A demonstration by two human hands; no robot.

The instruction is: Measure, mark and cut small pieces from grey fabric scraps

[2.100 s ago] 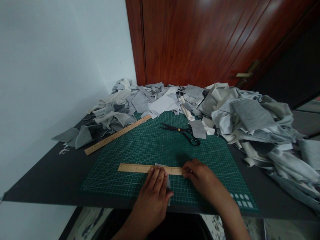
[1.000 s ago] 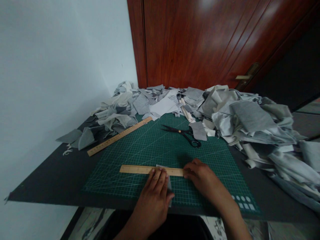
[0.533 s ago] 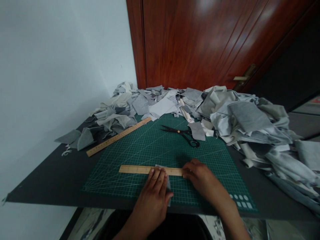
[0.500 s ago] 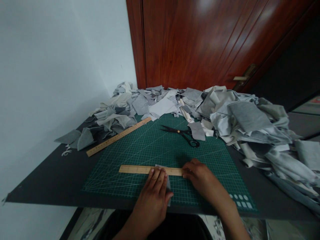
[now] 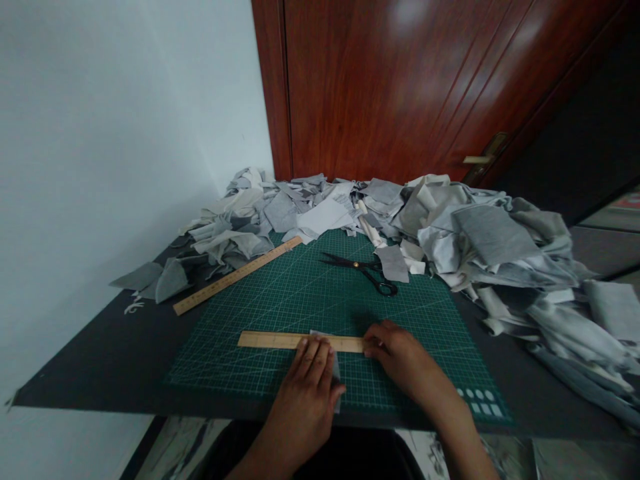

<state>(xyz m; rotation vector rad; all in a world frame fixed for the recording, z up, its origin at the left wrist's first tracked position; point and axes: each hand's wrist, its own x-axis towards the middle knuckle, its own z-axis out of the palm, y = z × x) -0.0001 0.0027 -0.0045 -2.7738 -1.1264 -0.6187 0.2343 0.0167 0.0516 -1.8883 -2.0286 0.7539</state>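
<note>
Across the dark table (image 5: pixel 110 373), heaps of grey and cream cloth (image 5: pixel 500 233) are sprawling round a green cutting mat (image 5: pixel 280 300). At its left edge the far ruler (image 5: pixel 235 277) is slanting, while the near ruler (image 5: pixel 273 340) is lying crosswise. The left hand (image 5: pixel 309 380) is resting flat on it, fingers outstretched, and the right hand (image 5: pixel 395 347) is pinching its right end between thumb and bent fingers. Black scissors (image 5: pixel 356 265) are lying beyond; a small pale cloth piece (image 5: pixel 337 367) is showing past both the near ruler's long edges, partly hidden by the left hand
</note>
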